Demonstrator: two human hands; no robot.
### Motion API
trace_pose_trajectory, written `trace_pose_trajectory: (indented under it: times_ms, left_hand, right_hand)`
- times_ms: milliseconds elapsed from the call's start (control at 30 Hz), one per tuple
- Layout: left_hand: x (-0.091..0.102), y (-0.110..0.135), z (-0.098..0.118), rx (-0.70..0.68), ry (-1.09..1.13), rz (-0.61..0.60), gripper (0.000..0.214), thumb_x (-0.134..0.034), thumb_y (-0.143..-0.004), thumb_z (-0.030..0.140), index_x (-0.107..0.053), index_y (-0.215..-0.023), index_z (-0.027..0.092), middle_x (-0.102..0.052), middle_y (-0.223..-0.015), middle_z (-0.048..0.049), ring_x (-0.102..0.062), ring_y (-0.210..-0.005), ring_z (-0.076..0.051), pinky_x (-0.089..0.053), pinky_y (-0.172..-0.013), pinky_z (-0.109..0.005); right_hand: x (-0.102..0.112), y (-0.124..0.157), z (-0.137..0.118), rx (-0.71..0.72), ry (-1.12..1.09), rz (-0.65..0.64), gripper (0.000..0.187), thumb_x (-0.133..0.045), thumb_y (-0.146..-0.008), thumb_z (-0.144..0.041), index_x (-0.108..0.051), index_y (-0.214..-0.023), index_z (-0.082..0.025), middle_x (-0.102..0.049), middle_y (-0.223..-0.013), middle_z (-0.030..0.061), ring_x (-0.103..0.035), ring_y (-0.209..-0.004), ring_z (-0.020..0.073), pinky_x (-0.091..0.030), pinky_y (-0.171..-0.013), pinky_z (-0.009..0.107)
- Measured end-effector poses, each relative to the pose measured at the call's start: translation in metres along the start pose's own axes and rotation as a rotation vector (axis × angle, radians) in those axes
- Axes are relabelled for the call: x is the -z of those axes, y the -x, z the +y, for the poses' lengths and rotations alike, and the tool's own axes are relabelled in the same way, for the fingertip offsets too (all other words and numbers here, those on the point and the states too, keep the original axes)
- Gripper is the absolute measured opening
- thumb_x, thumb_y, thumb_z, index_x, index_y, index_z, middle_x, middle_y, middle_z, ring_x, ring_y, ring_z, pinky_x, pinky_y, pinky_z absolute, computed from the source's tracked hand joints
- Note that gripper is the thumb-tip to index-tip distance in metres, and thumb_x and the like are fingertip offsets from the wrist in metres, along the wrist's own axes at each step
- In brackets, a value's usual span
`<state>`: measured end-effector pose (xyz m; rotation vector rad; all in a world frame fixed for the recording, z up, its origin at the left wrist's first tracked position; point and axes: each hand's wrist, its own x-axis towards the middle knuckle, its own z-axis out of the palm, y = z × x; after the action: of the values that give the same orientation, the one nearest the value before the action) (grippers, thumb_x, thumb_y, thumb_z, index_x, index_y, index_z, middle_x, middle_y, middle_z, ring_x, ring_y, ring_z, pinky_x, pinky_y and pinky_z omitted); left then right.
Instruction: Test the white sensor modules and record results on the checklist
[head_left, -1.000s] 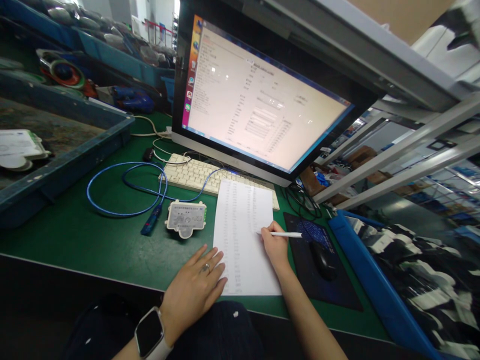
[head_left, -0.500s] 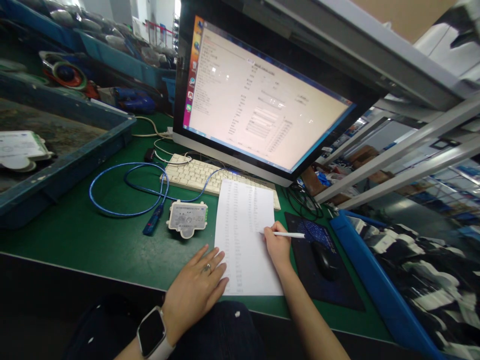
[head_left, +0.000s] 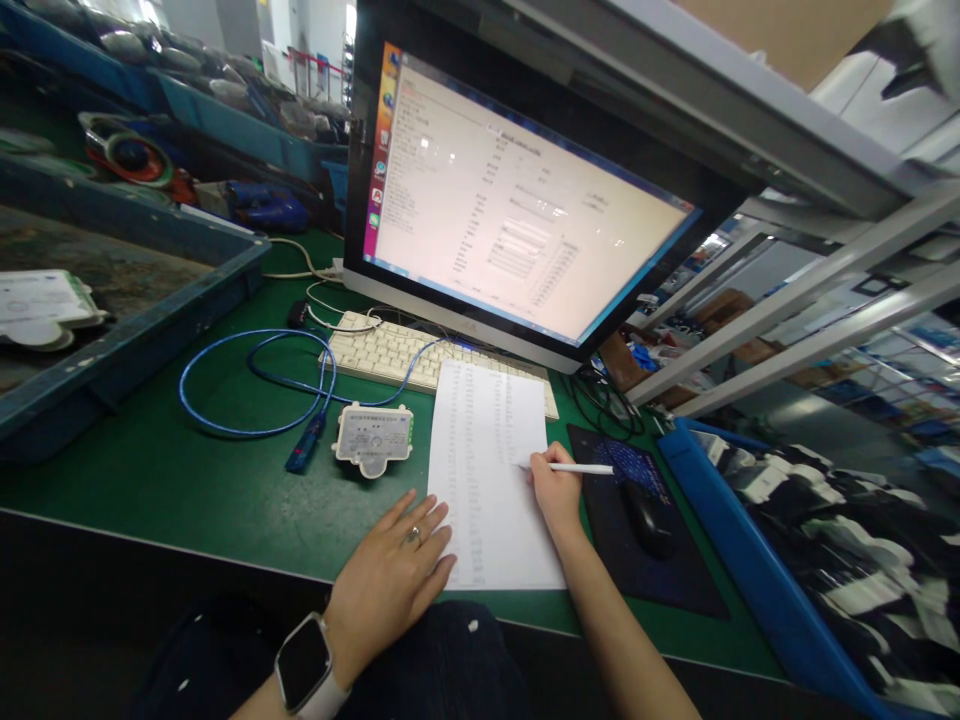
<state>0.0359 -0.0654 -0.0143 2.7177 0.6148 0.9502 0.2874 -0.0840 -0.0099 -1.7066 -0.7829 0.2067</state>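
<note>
A printed sheet of paper (head_left: pixel 487 450) with columns of small text lies on the green table (head_left: pixel 187 490), its top edge over the keyboard (head_left: pixel 390 352). My left hand (head_left: pixel 394 575) rests flat on the sheet's lower left corner, fingers spread, a ring on one finger and a smartwatch on the wrist. My right hand (head_left: pixel 556 492) is closed on a white pen (head_left: pixel 577 468), with the tip touching the paper's right side. A small white device (head_left: pixel 373 436) sits left of the sheet, beside a blue cable (head_left: pixel 247 385).
A large monitor (head_left: pixel 510 210) stands behind the keyboard. A black mouse (head_left: pixel 646 520) lies on a dark pad at right. Blue bins flank the table: one at left (head_left: pixel 127 330) holding a white part, one at right (head_left: pixel 720 540) with several parts. Metal shelf rails run overhead.
The pen and my right hand have crept slightly to the right on the paper. My left hand stays in place.
</note>
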Motion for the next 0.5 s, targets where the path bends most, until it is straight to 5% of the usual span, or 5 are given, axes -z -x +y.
trace_pose_trajectory:
  times_ms: [167, 300, 500]
  left_hand:
    - [0.008, 0.001, -0.001, -0.038, -0.049, 0.115, 0.026, -0.044, -0.093, 0.024, -0.06, -0.11, 0.015, -0.066, -0.116, -0.0098, -0.06, -0.11, -0.022, -0.05, -0.095, -0.04]
    - [0.033, -0.004, -0.013, 0.027, -0.198, 0.192, 0.033, -0.05, -0.089, 0.019, -0.054, -0.121, 0.016, -0.062, -0.122, -0.0095, -0.055, -0.113, -0.024, -0.046, -0.095, -0.039]
    - [0.065, -0.028, -0.053, 0.173, -0.445, 0.102, 0.065, -0.067, -0.074, 0.026, -0.042, -0.133, 0.009, -0.049, -0.133, -0.0203, -0.042, -0.124, -0.038, -0.032, -0.103, -0.054]
  right_hand:
    - [0.008, -0.008, 0.003, -0.146, -0.269, 0.09, 0.029, -0.052, -0.066, -0.033, -0.027, -0.056, -0.024, -0.034, -0.039, -0.0107, -0.026, -0.034, 0.0063, -0.02, -0.036, 0.021]
    - [0.019, -0.015, 0.0, -0.252, -0.473, 0.094, 0.035, -0.055, -0.066, -0.039, -0.025, -0.058, -0.024, -0.03, -0.04, -0.012, -0.022, -0.032, 0.0037, -0.018, -0.033, 0.018]
    - [0.028, -0.019, -0.011, -0.402, -0.685, 0.121, 0.035, -0.059, -0.063, -0.036, -0.029, -0.055, -0.022, -0.032, -0.041, -0.0117, -0.022, -0.032, 0.001, -0.018, -0.03, 0.014]
